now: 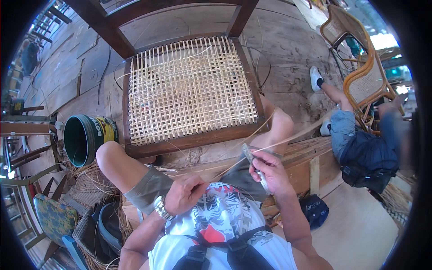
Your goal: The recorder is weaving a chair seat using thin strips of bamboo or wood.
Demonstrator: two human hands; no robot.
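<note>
A dark wooden chair frame [194,139] stands in front of my knees, its seat filled with an open pale cane weave [189,87]. My left hand [184,193], with a metal watch on the wrist, pinches one end of a thin cane strip [288,137]. The strip runs up to the right past my right knee. My right hand [270,173] grips a small knife [254,162] with its blade laid against that strip. Both hands hover over my lap, just below the chair's front rail.
A dark green bucket [85,135] lies by my left knee among loose cane fibres. Another person [360,144] sits at the right next to a rattan chair [364,76]. A patterned cushion chair [54,218] and wooden frames stand at the left. Plank floor all around.
</note>
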